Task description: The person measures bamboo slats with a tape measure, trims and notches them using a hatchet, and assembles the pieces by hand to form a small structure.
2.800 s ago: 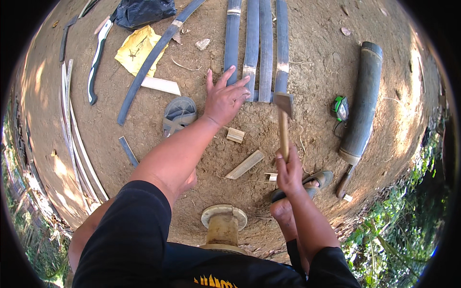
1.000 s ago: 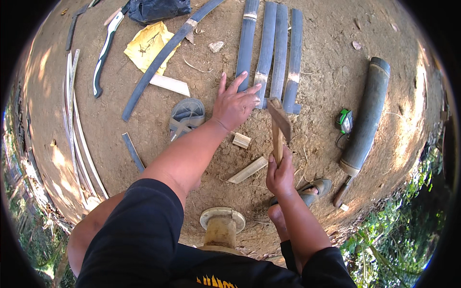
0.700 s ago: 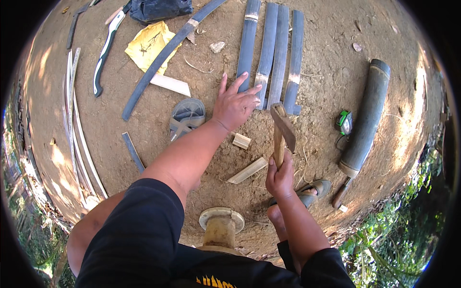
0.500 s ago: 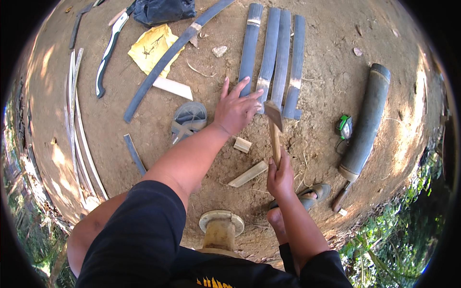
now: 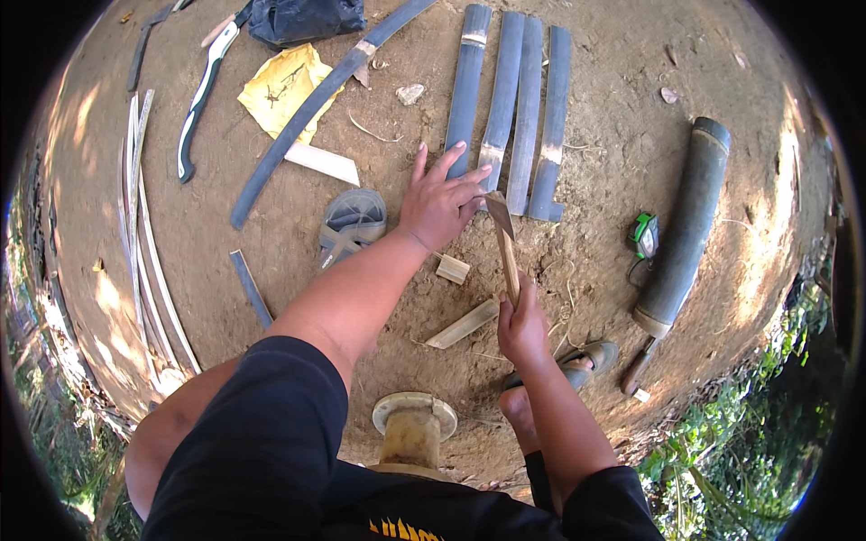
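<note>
Side by side on the dirt lie several dark split bamboo strips [image 5: 467, 95], their near ends crossed by another piece. My left hand [image 5: 437, 203] rests over the near end of the two left strips. Its outer fingers are stretched out, while thumb and forefinger come together beside the hammer head; whatever they pinch is too small or hidden to make out. With my right hand [image 5: 526, 332] I grip the wooden handle of a hammer [image 5: 507, 257]. Its dark metal head is at the left hand's fingertips, over the near end of the strips.
Nearby are bamboo offcuts [image 5: 463, 325], a sandal [image 5: 354, 221], yellow paper [image 5: 280, 90] holding small dark pieces, a curved strip [image 5: 307, 122] and a folding saw [image 5: 198, 108]. To the right lie a tape measure [image 5: 644, 236], a bamboo pole [image 5: 690, 216] and a wooden-handled tool [image 5: 639, 368].
The hammer head has shifted slightly left and toward the left hand's fingertips, the right hand moving with it. My left hand stays in nearly the same place on the strips.
</note>
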A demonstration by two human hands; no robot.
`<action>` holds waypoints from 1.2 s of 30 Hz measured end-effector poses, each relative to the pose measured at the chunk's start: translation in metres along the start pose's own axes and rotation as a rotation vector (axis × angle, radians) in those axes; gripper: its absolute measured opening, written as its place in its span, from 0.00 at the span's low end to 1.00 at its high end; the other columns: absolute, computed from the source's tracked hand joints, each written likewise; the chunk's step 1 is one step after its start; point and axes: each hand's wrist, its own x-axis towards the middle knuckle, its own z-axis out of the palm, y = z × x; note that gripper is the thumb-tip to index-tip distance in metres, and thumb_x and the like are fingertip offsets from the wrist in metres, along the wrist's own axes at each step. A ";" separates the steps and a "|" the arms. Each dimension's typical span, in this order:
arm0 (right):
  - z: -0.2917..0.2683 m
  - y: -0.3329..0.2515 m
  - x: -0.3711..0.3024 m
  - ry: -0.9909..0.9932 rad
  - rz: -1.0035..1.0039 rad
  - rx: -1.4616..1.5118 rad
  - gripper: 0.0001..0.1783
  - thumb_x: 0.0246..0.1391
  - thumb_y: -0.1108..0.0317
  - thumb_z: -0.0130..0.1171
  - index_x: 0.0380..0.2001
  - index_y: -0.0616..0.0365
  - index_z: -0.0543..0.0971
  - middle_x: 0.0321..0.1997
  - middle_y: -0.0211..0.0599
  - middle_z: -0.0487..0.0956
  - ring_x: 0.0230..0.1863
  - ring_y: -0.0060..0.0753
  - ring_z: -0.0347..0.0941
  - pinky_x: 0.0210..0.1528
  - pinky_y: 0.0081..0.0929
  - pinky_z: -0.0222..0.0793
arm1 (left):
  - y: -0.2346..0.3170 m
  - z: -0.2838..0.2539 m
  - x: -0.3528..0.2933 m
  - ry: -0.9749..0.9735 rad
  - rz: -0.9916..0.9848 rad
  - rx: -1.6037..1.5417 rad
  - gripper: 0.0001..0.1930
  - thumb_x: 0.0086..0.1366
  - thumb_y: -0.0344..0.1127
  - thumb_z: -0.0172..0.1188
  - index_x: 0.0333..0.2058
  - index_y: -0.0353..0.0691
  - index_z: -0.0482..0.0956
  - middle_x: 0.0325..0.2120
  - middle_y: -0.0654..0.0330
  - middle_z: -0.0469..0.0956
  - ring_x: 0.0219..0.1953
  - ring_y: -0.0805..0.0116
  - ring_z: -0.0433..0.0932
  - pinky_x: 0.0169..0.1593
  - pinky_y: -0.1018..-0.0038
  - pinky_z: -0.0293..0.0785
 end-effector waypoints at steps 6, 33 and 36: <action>-0.003 0.010 -0.012 0.116 0.010 0.062 0.25 0.70 0.65 0.53 0.66 0.57 0.63 0.42 0.64 0.82 0.41 0.72 0.80 0.40 0.57 0.75 | -0.002 -0.005 0.001 -0.049 -0.007 -0.035 0.10 0.63 0.47 0.70 0.39 0.52 0.87 0.59 0.77 0.81 0.75 0.61 0.60 0.78 0.43 0.35; 0.005 0.029 -0.035 0.021 0.100 0.124 0.26 0.69 0.64 0.55 0.67 0.50 0.64 0.46 0.63 0.81 0.48 0.73 0.78 0.48 0.59 0.74 | -0.011 -0.035 0.066 -0.562 0.265 0.397 0.54 0.54 0.69 0.69 0.75 0.59 0.56 0.78 0.58 0.44 0.80 0.58 0.39 0.79 0.43 0.28; 0.004 0.023 -0.034 -0.003 0.119 0.104 0.26 0.69 0.64 0.54 0.66 0.52 0.64 0.45 0.63 0.81 0.47 0.73 0.78 0.47 0.58 0.74 | -0.013 -0.035 0.065 -0.545 0.265 0.368 0.53 0.54 0.68 0.70 0.75 0.59 0.57 0.78 0.58 0.45 0.80 0.59 0.40 0.79 0.43 0.28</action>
